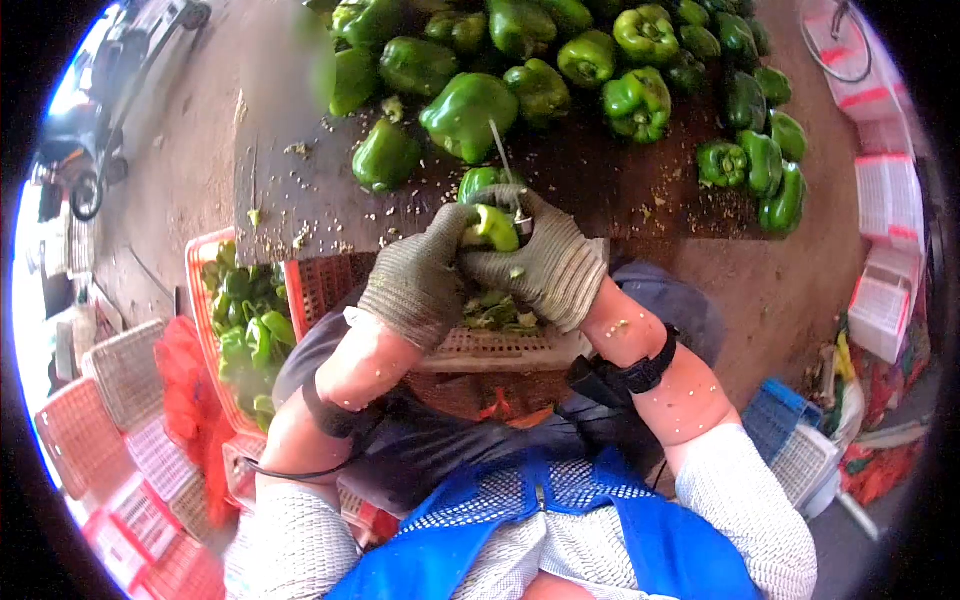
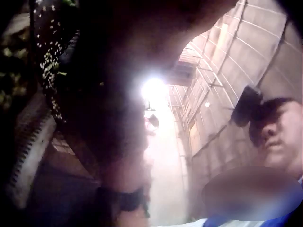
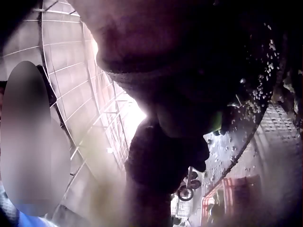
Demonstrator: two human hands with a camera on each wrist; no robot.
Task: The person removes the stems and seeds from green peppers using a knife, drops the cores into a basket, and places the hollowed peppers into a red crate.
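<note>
In the head view both gloved hands meet at the near edge of the dark board. My left hand (image 1: 415,280) grips a green bell pepper (image 1: 492,230), its pale part turned up between the hands. My right hand (image 1: 545,255), pressed close beside it, holds a thin-bladed knife (image 1: 502,152) whose blade points away past the fingers. Just beyond the hands, another green pepper (image 1: 480,182) lies partly hidden by them. In the right wrist view the gloves are dark, with only a sliver of green pepper (image 3: 217,122) showing; the left wrist view is mostly shadow.
Many whole peppers (image 1: 470,115) cover the far side of the board (image 1: 310,185), among scattered seeds. A crate (image 1: 196,290) of peppers stands at the left. Below the hands, a basket (image 1: 500,345) holds green scraps. Stacked crates (image 1: 885,200) line the right.
</note>
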